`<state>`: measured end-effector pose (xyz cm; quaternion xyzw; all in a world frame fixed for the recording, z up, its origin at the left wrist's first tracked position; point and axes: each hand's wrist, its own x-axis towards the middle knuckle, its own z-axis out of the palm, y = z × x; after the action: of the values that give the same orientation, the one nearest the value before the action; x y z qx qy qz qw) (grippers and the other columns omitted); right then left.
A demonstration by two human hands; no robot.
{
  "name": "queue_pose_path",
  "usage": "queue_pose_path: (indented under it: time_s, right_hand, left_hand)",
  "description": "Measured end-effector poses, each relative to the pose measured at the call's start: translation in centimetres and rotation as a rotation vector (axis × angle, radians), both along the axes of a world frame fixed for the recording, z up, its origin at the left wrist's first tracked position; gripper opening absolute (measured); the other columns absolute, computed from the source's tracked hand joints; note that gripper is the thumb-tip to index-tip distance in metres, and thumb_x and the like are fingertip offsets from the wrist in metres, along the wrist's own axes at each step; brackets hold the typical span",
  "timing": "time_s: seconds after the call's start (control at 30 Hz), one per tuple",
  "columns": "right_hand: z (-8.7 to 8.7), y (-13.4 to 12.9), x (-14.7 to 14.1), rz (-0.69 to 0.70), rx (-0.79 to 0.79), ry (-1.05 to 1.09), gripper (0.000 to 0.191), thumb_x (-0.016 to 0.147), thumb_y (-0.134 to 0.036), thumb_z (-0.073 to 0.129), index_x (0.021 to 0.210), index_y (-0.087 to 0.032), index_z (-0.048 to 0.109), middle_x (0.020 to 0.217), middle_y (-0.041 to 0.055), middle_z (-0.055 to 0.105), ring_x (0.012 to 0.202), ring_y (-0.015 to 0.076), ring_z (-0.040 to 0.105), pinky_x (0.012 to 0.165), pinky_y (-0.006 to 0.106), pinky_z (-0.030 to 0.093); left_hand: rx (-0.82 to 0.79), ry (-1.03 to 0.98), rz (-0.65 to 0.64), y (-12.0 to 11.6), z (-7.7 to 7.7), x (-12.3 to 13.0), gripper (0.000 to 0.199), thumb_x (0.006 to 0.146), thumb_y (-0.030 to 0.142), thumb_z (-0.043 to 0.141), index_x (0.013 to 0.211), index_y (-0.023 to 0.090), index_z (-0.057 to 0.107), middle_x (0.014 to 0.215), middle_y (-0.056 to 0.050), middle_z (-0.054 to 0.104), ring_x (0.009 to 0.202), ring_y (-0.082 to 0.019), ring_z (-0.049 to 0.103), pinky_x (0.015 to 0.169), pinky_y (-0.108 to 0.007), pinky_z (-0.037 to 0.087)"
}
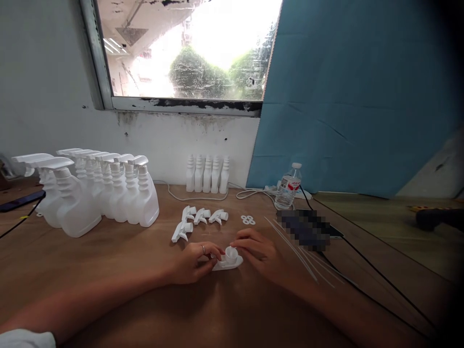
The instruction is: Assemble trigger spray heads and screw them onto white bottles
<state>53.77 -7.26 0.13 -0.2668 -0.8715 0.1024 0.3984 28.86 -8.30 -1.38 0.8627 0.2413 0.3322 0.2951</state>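
A white trigger spray head (pixel 237 262) lies on its side on the table, its round collar facing up. My left hand (pixel 197 261), with a ring on one finger, is closed around its left part. At the collar's rim, the bent fingers of my right hand (pixel 255 249) come together; whatever they pinch is too small to make out. Several similar trigger heads (pixel 218 217) lie just beyond my left hand. A small cluster of white ring washers (pixel 248 220) is beyond my right hand.
Assembled white spray bottles (pixel 147 203) stand in rows at left. Small white bottles (pixel 207 175) line the wall. Thin clear tubes (pixel 293 251), a water bottle (pixel 289 188), a blurred dark device (pixel 306 229) and cables lie right. A phone (pixel 22 200) is far left.
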Motion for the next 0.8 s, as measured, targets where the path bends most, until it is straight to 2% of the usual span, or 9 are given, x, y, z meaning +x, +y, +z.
queue_pose_path:
  time_s: [0.17, 0.27, 0.4, 0.53, 0.7, 0.8]
  right_hand:
    - [-0.5, -0.2, -0.1, 0.131, 0.148, -0.1, 0.03, 0.091, -0.011, 0.045, 0.111, -0.024, 0.063, 0.098, 0.0083, 0.062, 0.09, 0.0177, 0.058, 0.079, 0.035, 0.049]
    - [-0.4, -0.2, 0.0, 0.189, 0.186, -0.126, 0.033, 0.088, -0.006, 0.046, 0.113, -0.02, 0.061, 0.101, 0.0097, 0.062, 0.091, 0.0179, 0.057, 0.08, 0.036, 0.048]
    - [0.1, -0.7, 0.1, 0.231, 0.117, -0.141, 0.036, 0.086, -0.005, 0.047, 0.117, -0.02, 0.058, 0.106, 0.0109, 0.059, 0.097, 0.0186, 0.055, 0.086, 0.037, 0.047]
    - [-0.1, -0.9, 0.2, 0.226, 0.026, -0.119, 0.034, 0.087, -0.007, 0.048, 0.117, -0.019, 0.055, 0.11, 0.0117, 0.057, 0.103, 0.0187, 0.054, 0.09, 0.036, 0.047]
    - [-0.3, -0.9, 0.0, 0.231, 0.005, -0.166, 0.024, 0.087, -0.011, 0.051, 0.109, -0.019, 0.056, 0.112, 0.0112, 0.056, 0.104, 0.019, 0.054, 0.092, 0.036, 0.046]
    - [0.2, -1.1, -0.4, 0.228, 0.002, -0.194, 0.019, 0.088, -0.013, 0.052, 0.106, -0.019, 0.057, 0.111, 0.0106, 0.056, 0.104, 0.0186, 0.054, 0.092, 0.035, 0.046]
  left_hand:
    - [-0.021, -0.008, -0.035, 0.0, 0.1, 0.0, 0.021, 0.086, 0.012, 0.046, 0.102, 0.016, 0.058, 0.114, -0.01, 0.062, 0.099, -0.015, 0.061, 0.081, -0.023, 0.052]
    - [-0.01, -0.004, -0.046, 0.0, 0.2, -0.1, 0.02, 0.086, 0.011, 0.046, 0.101, 0.015, 0.058, 0.114, -0.01, 0.062, 0.099, -0.015, 0.061, 0.082, -0.023, 0.05]
    - [0.047, -0.002, -0.046, -0.1, 0.4, -0.2, 0.018, 0.084, 0.011, 0.048, 0.098, 0.015, 0.058, 0.11, -0.01, 0.062, 0.099, -0.015, 0.061, 0.087, -0.026, 0.048]
    - [0.082, 0.007, -0.029, -0.1, 0.4, -0.4, 0.008, 0.086, 0.018, 0.052, 0.092, 0.015, 0.056, 0.106, -0.009, 0.062, 0.095, -0.015, 0.061, 0.087, -0.026, 0.047]
    - [0.075, 0.081, 0.077, -0.1, -0.4, -0.3, 0.028, 0.084, 0.031, 0.062, 0.106, 0.018, 0.051, 0.099, -0.005, 0.062, 0.086, -0.014, 0.06, 0.078, -0.025, 0.049]
    - [0.175, 0.113, 0.032, 0.0, -0.7, 0.0, 0.03, 0.086, 0.03, 0.059, 0.113, 0.021, 0.051, 0.109, -0.006, 0.06, 0.092, -0.014, 0.059, 0.083, -0.026, 0.048]
